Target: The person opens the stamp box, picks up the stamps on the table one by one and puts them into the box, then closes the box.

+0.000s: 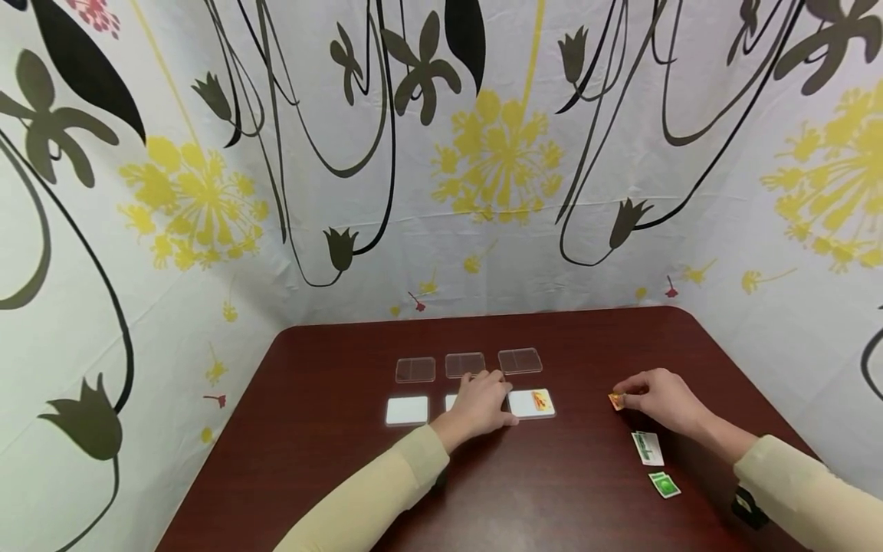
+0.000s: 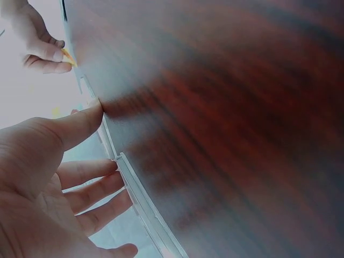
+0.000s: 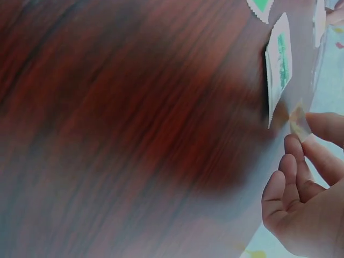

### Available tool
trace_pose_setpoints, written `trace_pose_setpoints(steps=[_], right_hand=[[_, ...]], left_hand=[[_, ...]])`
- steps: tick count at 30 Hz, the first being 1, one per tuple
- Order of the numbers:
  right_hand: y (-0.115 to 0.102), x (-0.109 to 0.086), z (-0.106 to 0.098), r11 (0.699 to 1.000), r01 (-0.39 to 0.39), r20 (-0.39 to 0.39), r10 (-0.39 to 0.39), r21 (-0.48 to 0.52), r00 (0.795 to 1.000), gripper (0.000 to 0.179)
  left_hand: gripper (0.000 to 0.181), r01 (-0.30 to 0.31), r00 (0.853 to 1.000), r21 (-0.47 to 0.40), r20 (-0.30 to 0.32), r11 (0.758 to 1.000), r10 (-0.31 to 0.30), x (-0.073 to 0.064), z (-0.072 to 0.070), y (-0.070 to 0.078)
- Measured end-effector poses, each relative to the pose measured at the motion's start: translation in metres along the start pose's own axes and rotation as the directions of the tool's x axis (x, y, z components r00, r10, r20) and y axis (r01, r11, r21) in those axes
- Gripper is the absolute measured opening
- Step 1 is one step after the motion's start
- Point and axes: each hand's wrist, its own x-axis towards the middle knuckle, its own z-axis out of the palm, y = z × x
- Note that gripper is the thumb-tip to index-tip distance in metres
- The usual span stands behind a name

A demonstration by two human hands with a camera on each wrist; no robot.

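My right hand [image 1: 665, 399] pinches a small orange stamp [image 1: 616, 402] between thumb and fingertips, close to the tabletop on the right. My left hand [image 1: 480, 400] reaches over the middle white flat case [image 1: 451, 402] and hides most of it. Its fingers are spread and loosely bent, the thumb by the near left corner of the right white case [image 1: 522, 404]. In the left wrist view, the thumb and fingertips touch the case edges [image 2: 145, 207]. Another orange stamp [image 1: 541, 399] lies on the right case's right half. The left white case [image 1: 407, 411] shows nothing on it.
Three clear plastic lids [image 1: 415, 370] lie in a row behind the cases. Nearer the right arm are white-and-green stamps [image 1: 648, 448] and, closer to me, green stamps [image 1: 664, 484], both overlapping. The dark red table [image 1: 331, 475] meets a flower-patterned cloth [image 1: 441, 253] behind.
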Motion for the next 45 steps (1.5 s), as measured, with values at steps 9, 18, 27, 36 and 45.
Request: trace_pose_setpoints(steps=[9,18,27,36,45], right_hand=[[-0.01,0.002,0.0,0.997,-0.01,-0.024,0.012,0.077,1.0,0.018],[-0.028,0.009,0.008,0.994,0.041,-0.098,-0.03,0.104,0.995,0.02],[-0.046,0.015,0.017,0.987,0.066,-0.128,-0.047,0.145,0.991,0.021],[-0.07,0.021,0.032,0.985,0.086,-0.172,-0.06,0.148,0.983,0.02],[-0.092,0.032,0.052,0.988,0.083,-0.231,-0.05,0.133,0.972,0.012]], left_hand=[[0.06,0.005,1.0,-0.002,0.007,1.0,-0.005,-0.001,0.0,0.001],[0.06,0.011,1.0,-0.002,0.009,1.0,-0.011,-0.001,-0.001,0.002],[0.057,0.017,1.0,-0.005,0.008,1.0,-0.017,-0.001,-0.002,0.002],[0.056,0.021,1.0,0.002,0.01,1.0,-0.021,-0.001,-0.002,0.002],[0.057,0.026,1.0,0.001,0.015,1.0,-0.026,0.001,-0.002,0.001]])
